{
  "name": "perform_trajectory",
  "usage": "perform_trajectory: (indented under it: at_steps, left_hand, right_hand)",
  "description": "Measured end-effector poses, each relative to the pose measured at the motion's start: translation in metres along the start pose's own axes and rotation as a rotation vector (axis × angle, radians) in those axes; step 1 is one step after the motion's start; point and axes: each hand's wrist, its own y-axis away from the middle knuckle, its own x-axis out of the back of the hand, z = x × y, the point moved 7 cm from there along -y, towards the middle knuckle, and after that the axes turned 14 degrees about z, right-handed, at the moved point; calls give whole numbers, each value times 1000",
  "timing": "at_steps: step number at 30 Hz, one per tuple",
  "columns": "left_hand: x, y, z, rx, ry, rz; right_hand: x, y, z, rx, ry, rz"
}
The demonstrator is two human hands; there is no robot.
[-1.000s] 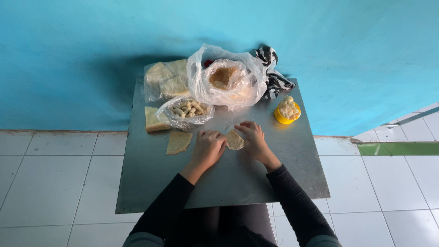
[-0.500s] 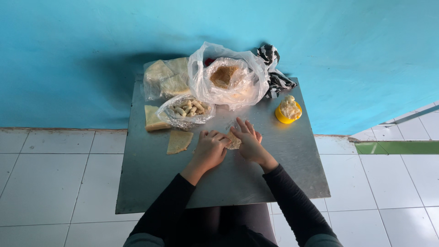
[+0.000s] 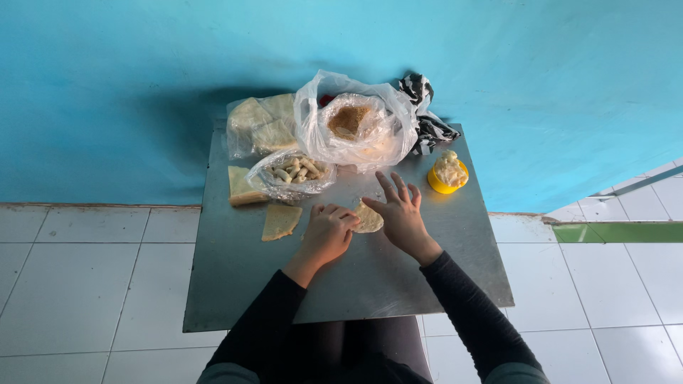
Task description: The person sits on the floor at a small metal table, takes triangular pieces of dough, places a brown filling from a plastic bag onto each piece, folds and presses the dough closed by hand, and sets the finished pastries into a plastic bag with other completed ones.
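Dough wrapper [image 3: 369,217] lies flat mid-table [image 3: 398,284], too round to call a long axis. Your left hand [image 3: 329,233] is curled, pinching its near edge; your right hand [image 3: 402,215] rests fingers-spread beside it, touching.

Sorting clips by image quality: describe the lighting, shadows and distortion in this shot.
Head view: soft, even daylight; a broad dark shadow falls on the blue wall behind the bags; dull sheen on the metal table, no harsh glare; wide-angle bending at the floor edges; left hand, right hand and wrapper sharp.
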Motion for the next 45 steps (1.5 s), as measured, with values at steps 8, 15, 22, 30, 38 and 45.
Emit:
perform_trajectory:
  at_steps: [8, 15, 22, 30, 38, 45]
  left_hand:
    - [-4, 1, -2, 6, -26, -57]
    - [-2, 2, -1, -9, -33, -32]
    - [0, 1, -1, -10, -14, -13]
    - [-1, 1, -2, -8, -15, -26]
    - [-1, 0, -2, -11, -12, -18]
    - [-1, 2, -4, -21, 14, 8]
  right_hand:
    - [-17, 11, -23, 44, 175, 13]
    - [-16, 5, -22, 182, 345, 4]
    - [-12, -9, -9, 119, 123, 76]
    - [-10, -3, -9, 80, 85, 45]
    - [-24, 14, -23, 142, 105, 66]
    - [-15, 1, -2, 101, 249, 40]
